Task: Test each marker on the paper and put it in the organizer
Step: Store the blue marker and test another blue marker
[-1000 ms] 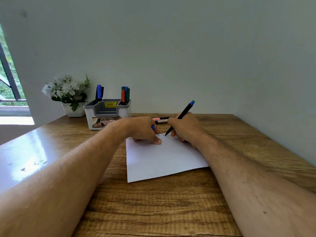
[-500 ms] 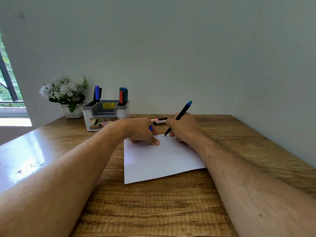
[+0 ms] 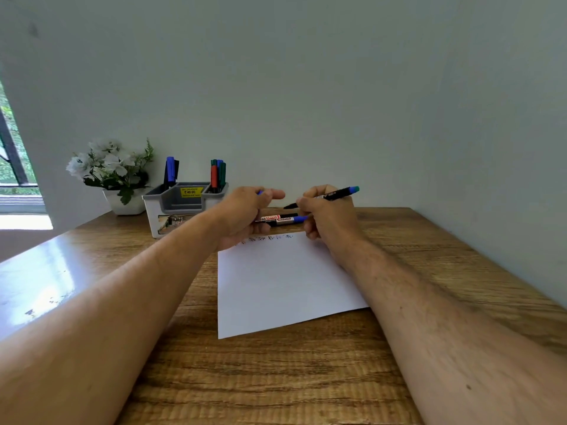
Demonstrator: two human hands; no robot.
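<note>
Above the paper (image 3: 285, 280), right hand (image 3: 329, 214) grips the blue-ended marker (image 3: 334, 195); left hand (image 3: 245, 214) pinches its cap (image 3: 260, 192) — line up squarely, press on.

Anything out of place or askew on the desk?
Nothing damaged or spilled. The paper lies slightly skewed to the desk edge. Two markers lie loose beyond it, not in the organizer. The right hand holds an uncapped marker off the sheet.

Soft daylight comes from the window (image 3: 12, 167) at my far left, leaving a bright glare patch on the table (image 3: 40, 283) below it. Shadows are faint. Wide-angle distortion bends the edges; focus is slightly soft.
</note>
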